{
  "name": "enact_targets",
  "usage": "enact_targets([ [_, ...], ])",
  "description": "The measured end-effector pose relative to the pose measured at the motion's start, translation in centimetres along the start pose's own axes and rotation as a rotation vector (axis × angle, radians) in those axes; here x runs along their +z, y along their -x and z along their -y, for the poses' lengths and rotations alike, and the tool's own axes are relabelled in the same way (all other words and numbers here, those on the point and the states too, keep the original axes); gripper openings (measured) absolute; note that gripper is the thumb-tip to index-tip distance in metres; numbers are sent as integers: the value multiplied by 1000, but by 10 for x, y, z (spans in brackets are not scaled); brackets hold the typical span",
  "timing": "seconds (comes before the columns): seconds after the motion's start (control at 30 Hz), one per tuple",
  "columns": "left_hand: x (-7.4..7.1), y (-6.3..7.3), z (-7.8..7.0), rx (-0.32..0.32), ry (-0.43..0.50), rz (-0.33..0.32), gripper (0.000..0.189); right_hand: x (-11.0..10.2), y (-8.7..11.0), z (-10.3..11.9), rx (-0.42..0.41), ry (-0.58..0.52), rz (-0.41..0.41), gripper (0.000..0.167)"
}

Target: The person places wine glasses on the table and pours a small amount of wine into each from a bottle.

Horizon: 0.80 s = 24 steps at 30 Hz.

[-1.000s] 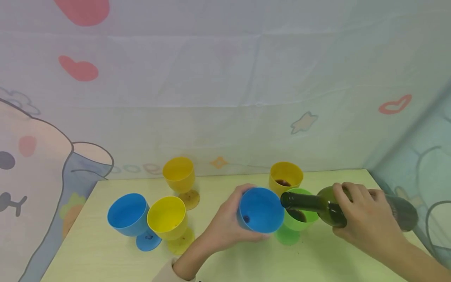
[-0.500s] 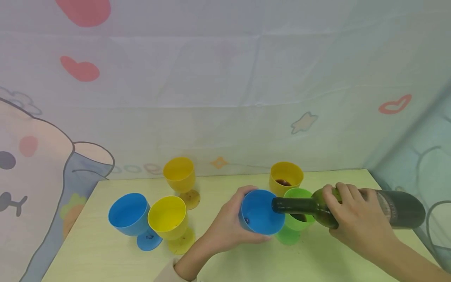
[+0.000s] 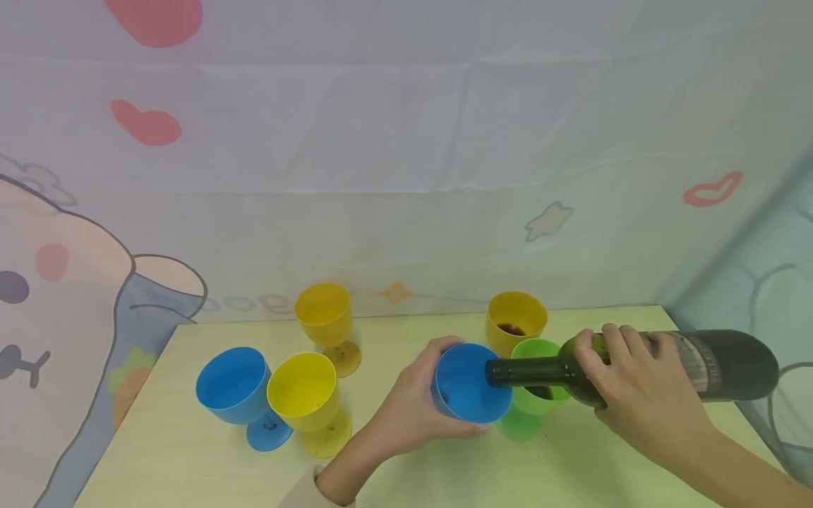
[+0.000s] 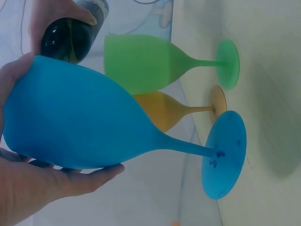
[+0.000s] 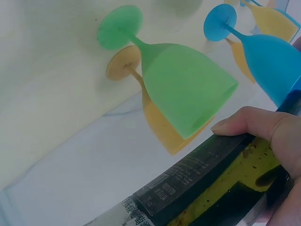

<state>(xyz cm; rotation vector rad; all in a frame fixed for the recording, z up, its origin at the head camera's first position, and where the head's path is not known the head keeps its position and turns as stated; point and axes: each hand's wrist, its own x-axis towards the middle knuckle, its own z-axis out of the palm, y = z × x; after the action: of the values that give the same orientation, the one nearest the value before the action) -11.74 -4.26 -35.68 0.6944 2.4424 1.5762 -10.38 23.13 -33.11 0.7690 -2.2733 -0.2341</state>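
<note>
In the head view my left hand (image 3: 409, 406) grips the bowl of a blue goblet (image 3: 460, 395), fingers on the far side and thumb on the near side. Its foot (image 4: 225, 155) shows uncovered in the left wrist view. My right hand (image 3: 644, 398) holds a green glass wine bottle (image 3: 730, 363) around its shoulder, tipped onto its side. The bottle's mouth reaches over the goblet's right rim. A small dark spot lies inside the blue bowl; no stream of liquid can be made out. Behind the bottle neck stands a green goblet (image 3: 526, 406) with dark liquid inside.
A yellow-orange goblet (image 3: 516, 310) with dark liquid stands behind the green one. On the table's left side are another blue goblet (image 3: 231, 388), a yellow goblet (image 3: 303, 391) and an orange-yellow goblet (image 3: 324, 317). A printed cloth (image 3: 406, 233) hangs behind the table (image 3: 190, 466).
My right hand has moved the bottle left, bringing its mouth from beside the blue goblet to over its rim. The bottle's base has risen. My left hand has barely moved.
</note>
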Motion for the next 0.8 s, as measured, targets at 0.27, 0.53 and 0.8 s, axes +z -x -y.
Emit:
enact_targets([
  [0.27, 1, 0, 1, 4, -3, -8, 86, -3, -4, 1, -18, 29, 29, 67],
  [0.53, 3, -1, 4, 20, 8, -17, 86, -6, -6, 1, -36, 46, 26, 65],
  [0.8, 3, -1, 4, 18, 1, -19, 85, -6, -6, 0, -55, 49, 25, 59],
])
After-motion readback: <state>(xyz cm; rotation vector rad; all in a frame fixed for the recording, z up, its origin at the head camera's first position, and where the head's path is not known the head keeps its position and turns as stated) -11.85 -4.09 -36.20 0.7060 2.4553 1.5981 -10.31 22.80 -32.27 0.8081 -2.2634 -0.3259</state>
